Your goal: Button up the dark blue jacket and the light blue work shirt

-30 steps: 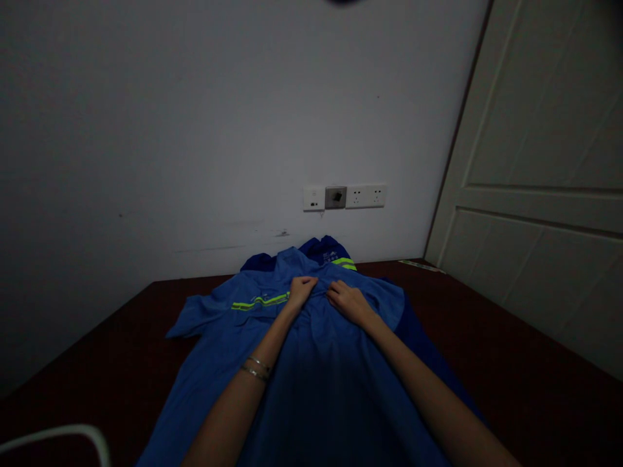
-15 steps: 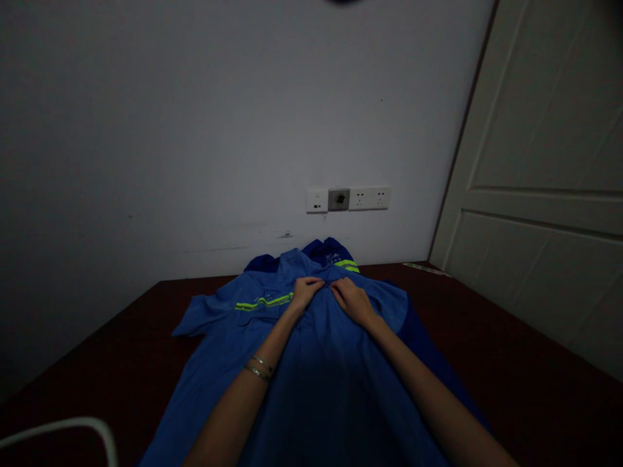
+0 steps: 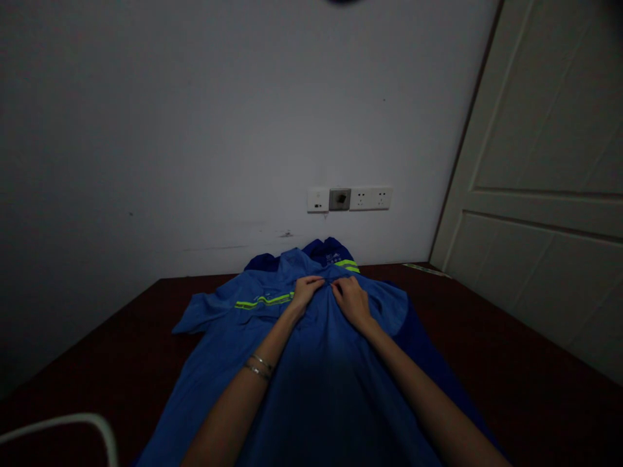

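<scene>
A blue short-sleeved work shirt [image 3: 302, 350] with yellow-green stripes lies spread over a dark red surface. My left hand [image 3: 305, 292] pinches the shirt's cloth near the upper front, fingertips pointing right. Close beside it, my right hand [image 3: 351, 298] pinches the cloth with bent fingers, a small gap between the two hands. The fabric is drawn into folds below them. Whatever small part sits between the fingertips is too dark to make out. Darker blue cloth [image 3: 331, 250] with a stripe and white print shows behind the collar.
The dark red tabletop [image 3: 487, 337] meets a pale wall [image 3: 219, 130] at the back. Sockets [image 3: 370, 199] are set in the wall, and a white panelled door [image 3: 549, 279] stands at the right. A white curved cable or bar [image 3: 73, 420] shows at lower left.
My right hand has shifted very slightly, its fingers a little more bent at the cloth. My left hand stays nearly in place, and the shirt lies almost the same.
</scene>
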The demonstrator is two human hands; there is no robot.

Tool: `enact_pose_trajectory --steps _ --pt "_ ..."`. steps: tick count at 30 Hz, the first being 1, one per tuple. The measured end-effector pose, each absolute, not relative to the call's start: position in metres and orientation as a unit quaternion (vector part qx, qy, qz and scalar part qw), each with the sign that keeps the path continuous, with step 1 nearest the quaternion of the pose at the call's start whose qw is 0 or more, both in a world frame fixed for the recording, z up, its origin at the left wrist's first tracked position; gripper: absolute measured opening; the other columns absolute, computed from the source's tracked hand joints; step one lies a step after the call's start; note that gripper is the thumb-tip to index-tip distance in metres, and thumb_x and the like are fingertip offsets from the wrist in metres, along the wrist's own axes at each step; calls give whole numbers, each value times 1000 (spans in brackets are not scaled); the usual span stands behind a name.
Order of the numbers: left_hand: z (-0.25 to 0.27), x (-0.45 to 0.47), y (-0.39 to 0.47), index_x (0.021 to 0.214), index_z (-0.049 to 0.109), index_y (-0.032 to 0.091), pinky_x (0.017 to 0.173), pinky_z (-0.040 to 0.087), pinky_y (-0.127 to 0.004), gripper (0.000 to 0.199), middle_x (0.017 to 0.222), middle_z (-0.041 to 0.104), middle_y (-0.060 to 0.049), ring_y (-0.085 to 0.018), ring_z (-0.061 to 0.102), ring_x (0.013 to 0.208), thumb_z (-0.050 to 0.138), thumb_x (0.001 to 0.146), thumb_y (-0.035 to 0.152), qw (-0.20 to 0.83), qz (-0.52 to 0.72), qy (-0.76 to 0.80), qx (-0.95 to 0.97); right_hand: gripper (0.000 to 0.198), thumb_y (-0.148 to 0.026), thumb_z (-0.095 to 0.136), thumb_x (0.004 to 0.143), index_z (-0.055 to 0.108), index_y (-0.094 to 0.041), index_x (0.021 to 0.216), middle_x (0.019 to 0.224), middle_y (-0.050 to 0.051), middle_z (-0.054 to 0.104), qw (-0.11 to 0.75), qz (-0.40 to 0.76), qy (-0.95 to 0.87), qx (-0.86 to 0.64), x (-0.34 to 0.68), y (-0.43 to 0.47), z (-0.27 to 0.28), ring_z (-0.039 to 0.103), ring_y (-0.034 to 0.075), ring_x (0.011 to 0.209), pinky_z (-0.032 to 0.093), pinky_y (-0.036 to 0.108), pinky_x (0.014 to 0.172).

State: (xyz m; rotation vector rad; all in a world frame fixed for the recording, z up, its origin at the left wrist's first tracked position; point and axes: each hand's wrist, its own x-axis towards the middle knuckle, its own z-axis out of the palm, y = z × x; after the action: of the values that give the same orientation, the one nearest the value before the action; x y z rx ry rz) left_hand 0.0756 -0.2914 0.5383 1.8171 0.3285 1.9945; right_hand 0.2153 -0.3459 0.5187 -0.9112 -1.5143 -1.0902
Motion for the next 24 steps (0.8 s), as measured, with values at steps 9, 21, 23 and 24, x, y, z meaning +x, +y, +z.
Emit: enact_pose_trajectory --steps 9,21,23,24 --pt "538 78 -296 76 71 13 77 46 -29 18 79 70 -6 -18 62 76 68 61 22 186 716 116 663 23 -30 39 89 59 -19 87 90 6 62 497 -462 -609 -410 213 -347 518 50 19 90 39 25 63" --pt "541 80 -299 71 71 13 82 45 -32 12 78 71 -7 -20 63 79 67 61 15 127 709 134 681 24 -32 39 88 59 -20 83 87 5 63 498 -472 -602 -408 215 -344 517 50 19 90 38 25 62" --pt "541 80 -299 71 71 13 82 45 -32 11 78 71 -7 -20 63 79 67 61 14 120 707 132 684 24 -32 39 88 59 -20 83 86 5 63 499 -471 -603 -407 215 -343 517 50 19 90 38 25 63" --pt "541 80 -299 71 71 13 82 45 -32 11 78 71 -7 -20 63 79 67 61 15 117 706 131 686 24 -32 39 88 59 -19 83 86 5 63 499 -470 -603 -408 215 -343 517 50 19 90 38 25 64"
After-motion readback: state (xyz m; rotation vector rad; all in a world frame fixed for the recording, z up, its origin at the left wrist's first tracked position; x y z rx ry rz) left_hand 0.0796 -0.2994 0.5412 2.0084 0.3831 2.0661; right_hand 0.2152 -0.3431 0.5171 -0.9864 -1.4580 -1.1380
